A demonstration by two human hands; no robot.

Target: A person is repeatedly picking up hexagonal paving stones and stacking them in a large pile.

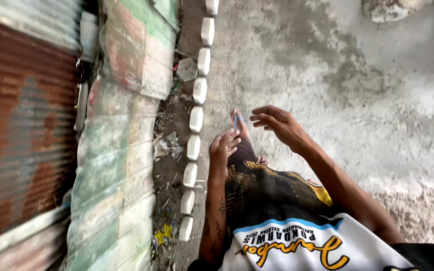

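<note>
The fingers of the left hand (pixel 223 145) are bent loosely and hold nothing. The right hand (pixel 277 123) is open, with its fingers spread and curled a bit, and holds nothing too. Both hands hang over the rough grey concrete ground (pixel 337 65), near a foot in a blue-strapped sandal (pixel 238 122). Left of the foot runs a row of white six-sided paving blocks (pixel 195 125). Left of the row lie dirt and scraps, then faded painted sheets (pixel 121 125) and a rusty wavy metal sheet (pixel 21 125).
</note>
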